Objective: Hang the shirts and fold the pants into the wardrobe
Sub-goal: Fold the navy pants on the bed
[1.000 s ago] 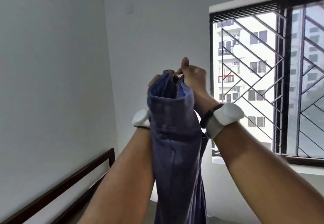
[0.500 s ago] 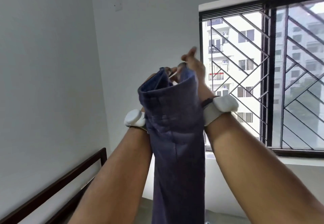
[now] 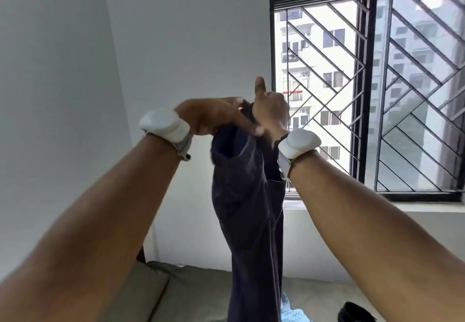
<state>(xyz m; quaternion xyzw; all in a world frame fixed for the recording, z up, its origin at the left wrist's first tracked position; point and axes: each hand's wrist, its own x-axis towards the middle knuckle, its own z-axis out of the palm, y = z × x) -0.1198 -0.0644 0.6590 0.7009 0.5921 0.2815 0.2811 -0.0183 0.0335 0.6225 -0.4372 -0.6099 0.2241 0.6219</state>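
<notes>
Dark blue pants [image 3: 249, 211] hang straight down in front of me, held up high by their top edge. My left hand [image 3: 214, 117] pinches the top of the fabric from the left. My right hand [image 3: 270, 110] grips the same top edge from the right, thumb pointing up. The two hands touch each other above the cloth. Both wrists carry white bands. The lower end of the pants runs out of view at the bottom.
A grey mattress [image 3: 196, 294] lies below, with a light blue garment [image 3: 292, 314] and a dark item [image 3: 352, 311] on it. A barred window [image 3: 372, 90] fills the right wall. White walls stand ahead and to the left.
My view has tilted down, so the mattress now shows. My left hand has come over the top of the pants, and both hands have closed together on the top edge.
</notes>
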